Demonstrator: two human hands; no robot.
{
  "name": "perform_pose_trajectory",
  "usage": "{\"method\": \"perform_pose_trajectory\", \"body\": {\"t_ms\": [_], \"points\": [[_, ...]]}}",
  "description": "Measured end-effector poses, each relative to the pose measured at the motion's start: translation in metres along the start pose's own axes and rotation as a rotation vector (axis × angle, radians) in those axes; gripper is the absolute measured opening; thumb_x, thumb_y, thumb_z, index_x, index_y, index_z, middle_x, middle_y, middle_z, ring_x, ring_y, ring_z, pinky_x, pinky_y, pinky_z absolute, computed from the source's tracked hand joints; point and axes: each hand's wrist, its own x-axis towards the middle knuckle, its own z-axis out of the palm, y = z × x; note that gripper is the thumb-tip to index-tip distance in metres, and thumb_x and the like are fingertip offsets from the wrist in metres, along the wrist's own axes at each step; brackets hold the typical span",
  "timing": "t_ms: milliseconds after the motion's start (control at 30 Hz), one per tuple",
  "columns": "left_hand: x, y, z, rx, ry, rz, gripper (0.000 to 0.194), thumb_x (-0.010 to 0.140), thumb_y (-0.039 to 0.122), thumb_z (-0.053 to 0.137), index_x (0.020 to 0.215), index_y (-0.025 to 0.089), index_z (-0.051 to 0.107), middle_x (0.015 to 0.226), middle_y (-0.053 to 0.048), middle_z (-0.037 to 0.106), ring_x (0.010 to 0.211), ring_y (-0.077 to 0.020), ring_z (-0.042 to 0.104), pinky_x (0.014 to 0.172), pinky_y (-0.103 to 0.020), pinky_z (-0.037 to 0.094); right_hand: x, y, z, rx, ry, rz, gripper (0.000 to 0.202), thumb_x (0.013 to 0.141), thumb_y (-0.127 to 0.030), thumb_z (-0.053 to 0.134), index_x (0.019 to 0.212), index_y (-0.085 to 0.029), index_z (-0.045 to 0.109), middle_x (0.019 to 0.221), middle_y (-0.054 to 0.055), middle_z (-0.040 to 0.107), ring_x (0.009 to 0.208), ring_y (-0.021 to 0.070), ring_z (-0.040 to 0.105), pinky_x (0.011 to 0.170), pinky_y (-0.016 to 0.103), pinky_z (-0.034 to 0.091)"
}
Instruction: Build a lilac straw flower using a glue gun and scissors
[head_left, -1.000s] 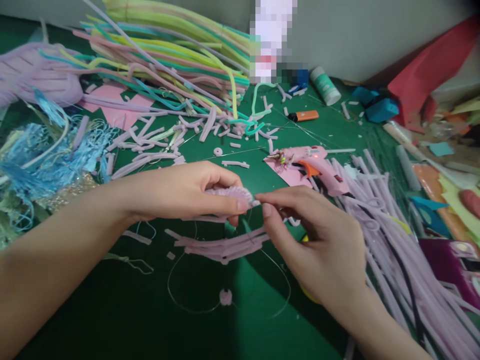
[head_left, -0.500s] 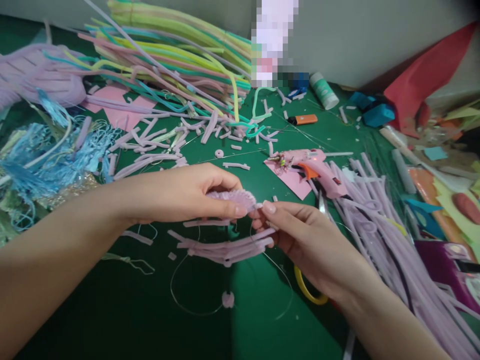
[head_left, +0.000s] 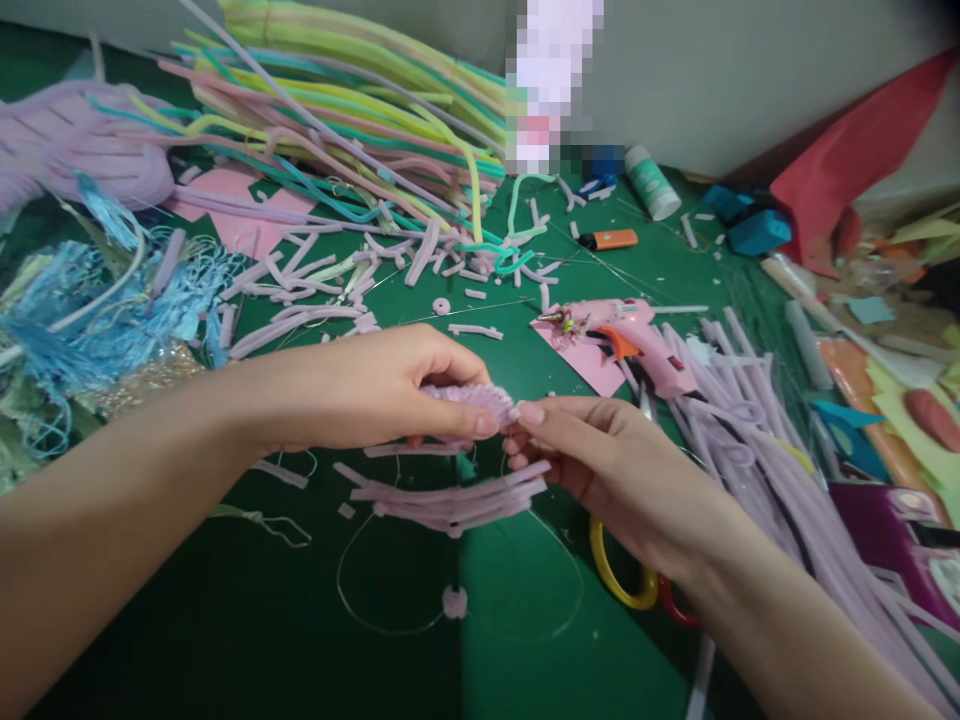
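Your right hand (head_left: 600,445) sits turned from second ago: thumb now uppermost, pinching end of lilac piece (head_left: 489,402). Your left hand (head_left: 401,390) grips its body above surface (head_left: 517,580), so both ends stay controlled.

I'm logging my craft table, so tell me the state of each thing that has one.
Left hand: closed on the lilac fuzzy piece
Right hand: pinching that piece's end
Glue gun: lying down, white stick protruding
Lighter: lying flat, no flame visible
Scissors: partly covered, open or shut unclear
Blue tassels: tangled
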Motion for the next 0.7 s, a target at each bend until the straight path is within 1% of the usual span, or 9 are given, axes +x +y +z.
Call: {"method": "perform_pose_trajectory", "body": {"t_ms": [67, 167, 400, 533, 600, 700], "points": [[0.0009, -0.0019, 0.0006, -0.028, -0.006, 0.013, 0.023, 0.082, 0.045, 0.064, 0.073, 0.025, 0.066, 0.059, 0.003, 0.053, 0.048, -0.0109, 0.041, 0.043, -0.025, 0.025, 0.001, -0.0016, -0.0004, -0.017, 0.005, 0.003, 0.026, 0.064, -0.042, 0.087, 0.067, -0.018, 0.077, 0.066, 0.0, 0.07, 0.063, 0.0068, 0.059, 0.061, 0.017, 0.045], [0.0012, -0.0041, 0.0012, -0.057, -0.005, 0.015, 0.025, 0.081, 0.046, 0.065, 0.07, 0.024, 0.065, 0.059, 0.003, 0.053, 0.047, -0.0113, 0.041, 0.043, -0.026, 0.026, 0.0018, -0.0034, 0.0005, -0.052, 0.026, -0.032, 0.024, 0.065, -0.041, 0.085, 0.066, -0.018, 0.077, 0.065, 0.0, 0.07, 0.063, 0.0073, 0.059, 0.063, 0.018, 0.045], [-0.0018, -0.0026, 0.0019, -0.081, -0.011, -0.009, 0.027, 0.081, 0.048, 0.064, 0.068, 0.024, 0.064, 0.059, 0.002, 0.053, 0.048, -0.0116, 0.041, 0.042, -0.025, 0.025, 0.0013, -0.0079, 0.0051, -0.115, 0.051, -0.045, 0.017, 0.059, -0.031, 0.087, 0.062, -0.018, 0.075, 0.06, 0.0, 0.067, 0.06, 0.0092, 0.057, 0.062, 0.022, 0.045], [-0.0025, 0.0003, 0.0022, -0.071, -0.021, -0.03, 0.025, 0.082, 0.045, 0.064, 0.068, 0.024, 0.062, 0.06, 0.002, 0.053, 0.05, -0.0118, 0.042, 0.043, -0.025, 0.027, 0.0021, -0.0076, 0.0058, -0.171, 0.091, -0.081, 0.012, 0.061, -0.028, 0.085, 0.062, -0.02, 0.075, 0.06, -0.001, 0.068, 0.059, 0.0096, 0.058, 0.062, 0.024, 0.046], [-0.0022, 0.0002, 0.0021, -0.053, -0.011, -0.026, 0.024, 0.082, 0.044, 0.063, 0.068, 0.024, 0.063, 0.059, 0.003, 0.054, 0.049, -0.0117, 0.042, 0.043, -0.025, 0.027, 0.0023, -0.0076, 0.0049, -0.192, 0.09, -0.104, 0.011, 0.063, -0.028, 0.083, 0.062, -0.021, 0.075, 0.06, -0.001, 0.068, 0.059, 0.0101, 0.059, 0.063, 0.024, 0.047], [-0.002, -0.0009, 0.0012, -0.029, 0.026, 0.009, 0.022, 0.081, 0.045, 0.064, 0.071, 0.025, 0.065, 0.06, 0.003, 0.056, 0.049, -0.0118, 0.044, 0.042, -0.024, 0.027, 0.0015, -0.0081, 0.0015, -0.158, 0.075, -0.103, 0.019, 0.073, -0.039, 0.074, 0.066, -0.021, 0.077, 0.066, 0.003, 0.071, 0.065, 0.0135, 0.063, 0.066, 0.027, 0.051]]}}
